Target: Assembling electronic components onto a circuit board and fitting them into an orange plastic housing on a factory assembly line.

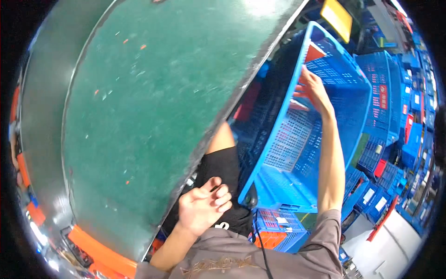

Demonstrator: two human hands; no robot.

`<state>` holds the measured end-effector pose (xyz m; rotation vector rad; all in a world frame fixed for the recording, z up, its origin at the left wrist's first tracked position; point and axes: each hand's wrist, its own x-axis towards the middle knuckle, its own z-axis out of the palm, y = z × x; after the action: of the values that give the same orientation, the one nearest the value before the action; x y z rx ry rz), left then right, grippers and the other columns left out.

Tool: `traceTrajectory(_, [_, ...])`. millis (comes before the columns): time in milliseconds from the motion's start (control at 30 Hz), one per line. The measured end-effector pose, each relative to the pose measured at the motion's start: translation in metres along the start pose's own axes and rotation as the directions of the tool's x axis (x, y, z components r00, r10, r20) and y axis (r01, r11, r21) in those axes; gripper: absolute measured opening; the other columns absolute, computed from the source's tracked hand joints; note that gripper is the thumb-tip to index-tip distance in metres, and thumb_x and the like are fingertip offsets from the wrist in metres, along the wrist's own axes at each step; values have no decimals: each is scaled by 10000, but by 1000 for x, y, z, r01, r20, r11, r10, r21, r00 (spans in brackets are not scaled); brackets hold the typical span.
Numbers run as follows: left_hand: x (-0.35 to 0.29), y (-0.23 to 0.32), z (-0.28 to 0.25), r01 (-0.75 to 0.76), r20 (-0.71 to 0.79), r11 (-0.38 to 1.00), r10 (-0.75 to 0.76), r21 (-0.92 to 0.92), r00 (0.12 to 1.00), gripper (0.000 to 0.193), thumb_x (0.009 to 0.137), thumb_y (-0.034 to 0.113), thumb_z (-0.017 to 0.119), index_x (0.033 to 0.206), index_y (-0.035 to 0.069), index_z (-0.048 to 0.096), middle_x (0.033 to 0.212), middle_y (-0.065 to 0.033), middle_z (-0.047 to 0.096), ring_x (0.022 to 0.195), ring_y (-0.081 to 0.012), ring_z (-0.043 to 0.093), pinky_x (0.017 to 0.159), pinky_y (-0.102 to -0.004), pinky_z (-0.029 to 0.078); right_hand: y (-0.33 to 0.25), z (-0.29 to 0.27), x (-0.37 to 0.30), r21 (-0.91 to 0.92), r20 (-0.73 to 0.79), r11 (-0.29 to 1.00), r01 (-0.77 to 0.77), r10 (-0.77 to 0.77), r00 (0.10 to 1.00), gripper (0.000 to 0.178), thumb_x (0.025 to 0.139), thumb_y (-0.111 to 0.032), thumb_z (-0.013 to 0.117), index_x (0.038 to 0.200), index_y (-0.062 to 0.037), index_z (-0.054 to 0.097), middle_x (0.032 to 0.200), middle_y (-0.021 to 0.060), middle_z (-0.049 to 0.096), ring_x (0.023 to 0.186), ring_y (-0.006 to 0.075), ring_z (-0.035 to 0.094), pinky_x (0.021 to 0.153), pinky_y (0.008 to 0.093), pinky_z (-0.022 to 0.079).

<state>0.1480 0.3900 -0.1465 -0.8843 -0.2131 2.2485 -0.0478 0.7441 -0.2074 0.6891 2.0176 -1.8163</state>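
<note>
A large blue plastic crate [346,109] with perforated walls stands tilted at my right side. My right arm reaches into it. Inside, my right hand [314,90] is near the wall closest to the table, fingers apart, with no object visible in them. A red piece [314,52] shows just beyond that hand, and a small pale item [298,105] lies below its fingers; I cannot tell what either is. Above my lap, next to the table edge, my left hand [204,204] hangs with loosely bent fingers, apart and holding nothing.
A green-topped table [153,93] with a worn dark edge and scattered orange bits fills the left. More blue crates [378,93] stack along the right. A smaller blue basket [278,223] with orange contents sits below the large crate. A yellow panel [337,19] is at the top.
</note>
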Motion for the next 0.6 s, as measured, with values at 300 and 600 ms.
traceTrajectory(300, [-21,3,-12,-27,85,992,38,-126,996,322,815,176,492,1076,-2,551,764,-66,430,674,-165,392,632,-279,358,18,-9,9,-172,-123,978,121,-143,982,424,928,-464,528,1025,-63,624,823,-12,607,703,82,569,578,244,478])
traceTrajectory(600, [-50,-2,-11,19,169,984,12,-179,986,269,818,132,484,1046,2,547,719,-45,423,629,-142,383,617,-276,345,46,-49,37,-384,-171,894,230,-313,934,222,875,-191,556,970,-2,624,826,43,651,653,116,598,571,257,481])
